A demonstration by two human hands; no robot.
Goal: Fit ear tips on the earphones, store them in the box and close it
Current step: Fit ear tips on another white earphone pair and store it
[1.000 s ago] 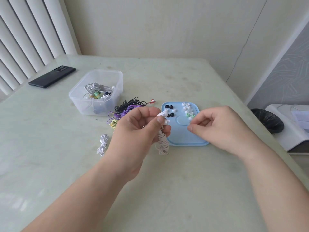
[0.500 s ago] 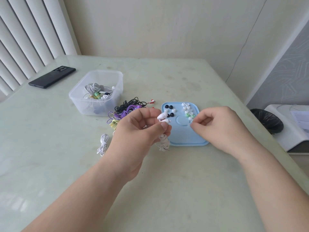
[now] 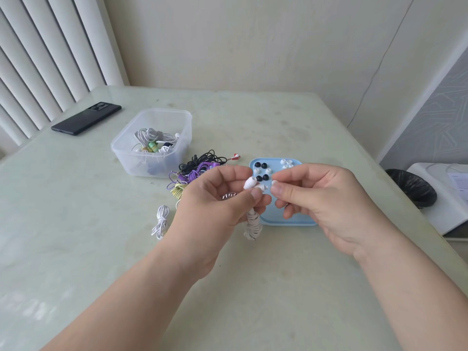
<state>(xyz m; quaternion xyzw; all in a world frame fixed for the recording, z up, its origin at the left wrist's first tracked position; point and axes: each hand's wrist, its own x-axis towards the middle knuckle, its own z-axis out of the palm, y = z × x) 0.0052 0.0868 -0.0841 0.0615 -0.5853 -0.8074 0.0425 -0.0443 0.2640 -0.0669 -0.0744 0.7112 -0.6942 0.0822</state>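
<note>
Right, we're mid-fit on one pair. Our left hand (image 3: pixel 217 206) grips the white earphones (image 3: pixel 252 184), fingers curled round the stems, both buds poking out above the thumb. The bundled cable (image 3: pixel 253 224) hangs below the fist, over the near edge of the blue tray (image 3: pixel 278 221). Our right hand (image 3: pixel 319 198) pinches a small white ear tip (image 3: pixel 274 183) between thumb and forefinger, just beside the lower bud's nozzle. The fingers mostly hide the tip, so we judge it from the pale bit showing.

How we'd do this step well:
- Brace the bud with the left thumb so it can't roll.
- Line the tip's bore up with the nozzle, push straight on, add a slight twist.
- Stay over the tray — a dropped tip then lands among the spare tips (image 3: pixel 260 165), not on the desk (image 3: pixel 253 287).
- Check the skirt sits even all round. We can't tell whether the upper bud has its tip.

The clear box (image 3: pixel 131 163) stands open beyond the left hand, well apart from it, with several earphones inside. A tangled pile (image 3: pixel 200 165) between box and tray and a white coil (image 3: pixel 160 220) on the desk look unprocessed — we judge the task well short of done. No lid is on the box; the tray may be it.
</note>
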